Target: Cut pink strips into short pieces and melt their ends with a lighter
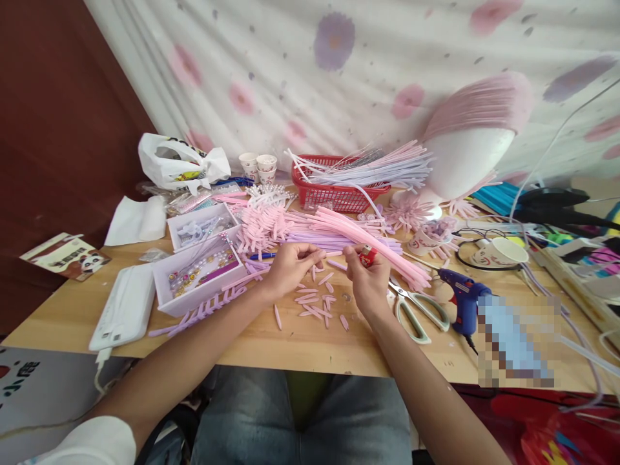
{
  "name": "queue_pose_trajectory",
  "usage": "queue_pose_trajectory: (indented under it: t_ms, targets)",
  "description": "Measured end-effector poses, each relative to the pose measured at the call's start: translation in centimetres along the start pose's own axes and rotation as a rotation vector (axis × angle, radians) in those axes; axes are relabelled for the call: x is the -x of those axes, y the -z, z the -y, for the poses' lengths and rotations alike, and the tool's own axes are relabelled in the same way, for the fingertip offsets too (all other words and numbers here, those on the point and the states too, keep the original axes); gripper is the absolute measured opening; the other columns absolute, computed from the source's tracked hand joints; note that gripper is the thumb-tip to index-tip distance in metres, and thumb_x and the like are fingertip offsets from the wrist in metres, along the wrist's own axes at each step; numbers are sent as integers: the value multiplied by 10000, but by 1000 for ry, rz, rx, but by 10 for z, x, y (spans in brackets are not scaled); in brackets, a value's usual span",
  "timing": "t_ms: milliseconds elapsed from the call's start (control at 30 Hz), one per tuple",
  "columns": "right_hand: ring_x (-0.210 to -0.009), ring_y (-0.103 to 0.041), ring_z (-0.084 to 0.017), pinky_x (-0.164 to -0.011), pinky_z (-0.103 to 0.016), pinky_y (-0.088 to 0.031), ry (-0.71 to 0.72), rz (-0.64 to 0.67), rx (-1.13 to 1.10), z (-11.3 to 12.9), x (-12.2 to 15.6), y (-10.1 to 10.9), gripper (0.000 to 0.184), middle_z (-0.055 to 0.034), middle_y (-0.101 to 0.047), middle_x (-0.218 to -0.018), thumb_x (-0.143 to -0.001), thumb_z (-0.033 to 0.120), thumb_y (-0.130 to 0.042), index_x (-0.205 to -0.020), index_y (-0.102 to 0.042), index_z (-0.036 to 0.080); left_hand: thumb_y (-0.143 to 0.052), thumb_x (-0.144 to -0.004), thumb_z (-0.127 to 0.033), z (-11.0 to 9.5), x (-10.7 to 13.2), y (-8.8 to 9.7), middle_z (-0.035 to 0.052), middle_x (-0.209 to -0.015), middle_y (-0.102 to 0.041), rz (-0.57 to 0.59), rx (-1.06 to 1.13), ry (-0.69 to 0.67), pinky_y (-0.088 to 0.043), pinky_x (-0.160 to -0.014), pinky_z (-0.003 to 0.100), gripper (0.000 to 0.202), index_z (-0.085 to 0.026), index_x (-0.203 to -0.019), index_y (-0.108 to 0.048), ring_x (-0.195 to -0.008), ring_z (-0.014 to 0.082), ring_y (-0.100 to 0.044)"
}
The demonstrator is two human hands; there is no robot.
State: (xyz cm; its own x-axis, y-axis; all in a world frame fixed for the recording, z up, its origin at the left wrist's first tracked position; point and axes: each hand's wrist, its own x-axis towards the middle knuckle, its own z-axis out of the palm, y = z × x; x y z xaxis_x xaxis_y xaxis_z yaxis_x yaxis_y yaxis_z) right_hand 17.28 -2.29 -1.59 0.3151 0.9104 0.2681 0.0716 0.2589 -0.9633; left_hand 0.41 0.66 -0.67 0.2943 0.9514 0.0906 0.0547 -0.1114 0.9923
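My left hand [290, 265] hovers over the wooden table [300, 342], fingers pinched on a short pink stem piece [320, 259]. My right hand [369, 279] is closed around a small red lighter [367, 256], held upright close to the left hand's fingertips. Below both hands lie several short pink cut pieces [317, 305]. A long bundle of pink and lilac pipe-cleaner stems [339, 232] stretches across the table just behind the hands.
Scissors [416, 310] and a blue glue gun [462, 297] lie right of my right hand. White boxes of beads [198, 271], a power bank [123, 307], a red basket [339, 184], paper cups [259, 165], a white foam head [467, 158] and a plastic bag [177, 165] crowd the table.
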Motion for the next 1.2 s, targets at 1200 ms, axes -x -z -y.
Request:
queue_pose_trajectory:
  t_ms: [1200]
  targets:
    - [-437, -173, -68, -411, -228, -115, -337, 172, -256, 2, 6, -4, 544, 57, -328, -537, -856, 697, -519, -630, -480, 203, -825, -685, -366, 2, 1, -5, 57, -797, -760, -182, 96, -56, -523, -672, 282, 214, -170, -757, -778, -739, 172, -662]
